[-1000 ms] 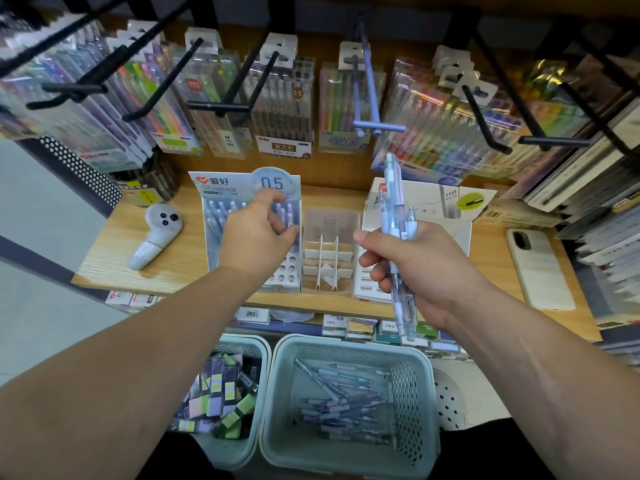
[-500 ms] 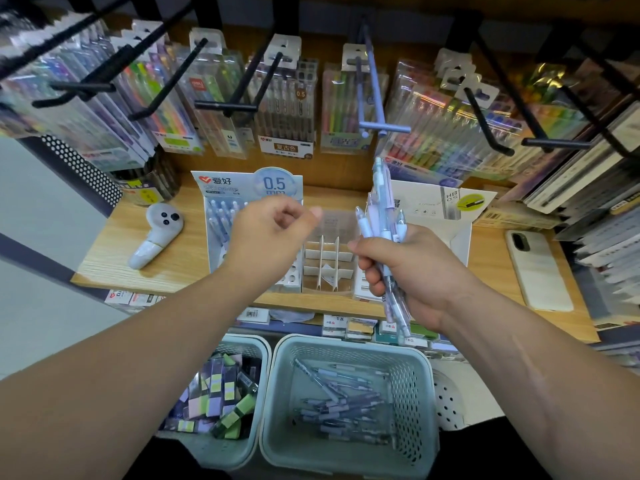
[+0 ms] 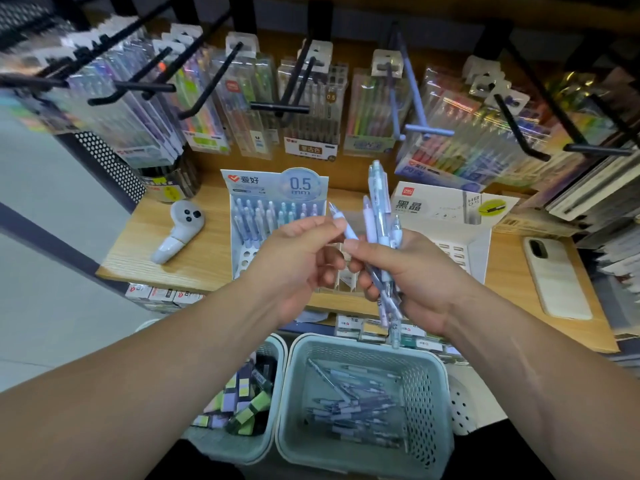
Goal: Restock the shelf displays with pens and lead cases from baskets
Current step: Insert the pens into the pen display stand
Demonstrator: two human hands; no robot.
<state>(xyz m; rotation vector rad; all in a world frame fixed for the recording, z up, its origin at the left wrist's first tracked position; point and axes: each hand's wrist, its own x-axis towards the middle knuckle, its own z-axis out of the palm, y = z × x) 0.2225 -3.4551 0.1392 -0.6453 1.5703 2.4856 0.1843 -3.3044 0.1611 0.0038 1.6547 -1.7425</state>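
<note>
Two hands met above the front edge of the wooden shelf (image 3: 194, 261). The right hand (image 3: 419, 278) was closed in a fist around a bundle of pens (image 3: 379, 202), its fingers curled tight about the barrels and the thumb laid across the front. The pens stood roughly upright, fanned a little at the top, and poked out below the fist over the baskets. The left hand (image 3: 294, 265) was narrowed to a pinch: thumb and forefinger gripped a single pen (image 3: 341, 221) that leaned leftward out of the bundle, while its other fingers hung loosely curled and held nothing. The pens were slim and pale, lilac and light blue, with translucent barrels and opaque grips.

Behind the hands stood the pen display (image 3: 277, 183), a glossy card box with a "0.5 mm" header. Its upper rows were filled, and round holes showed at its lower left. To its right stood the lead-case display (image 3: 446, 207), made of white card with slots. Below the shelf, the pen basket (image 3: 429, 393), pale green plastic with perforated walls and rounded corners, held loose pens (image 3: 356, 407). The lead-case basket (image 3: 277, 348) just beside it held flat rectangular lead cases (image 3: 249, 400) in green, lilac and black.
</note>
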